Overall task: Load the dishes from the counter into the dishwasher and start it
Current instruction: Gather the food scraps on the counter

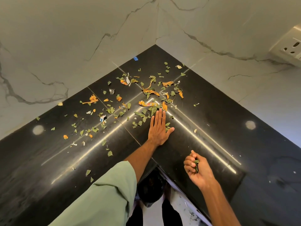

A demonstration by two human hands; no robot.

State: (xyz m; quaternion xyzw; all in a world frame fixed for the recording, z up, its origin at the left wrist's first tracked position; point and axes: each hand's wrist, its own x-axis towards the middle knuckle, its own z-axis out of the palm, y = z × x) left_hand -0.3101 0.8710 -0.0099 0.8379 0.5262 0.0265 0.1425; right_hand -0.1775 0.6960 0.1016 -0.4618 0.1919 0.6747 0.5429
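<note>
A black stone corner counter is strewn with several torn green leaves, orange petal scraps and bits of wrapper. My left hand lies flat on the counter with straight fingers, its fingertips touching leaves at the edge of the litter pile. My right hand hovers over the counter's inner corner with fingers curled round a small bunch of green leaves. No dishes or dishwasher are in view.
White marble-look walls meet behind the counter. A wall socket sits at the upper right. A black bin with a dark liner stands on the floor below the counter's inner corner, beside my feet.
</note>
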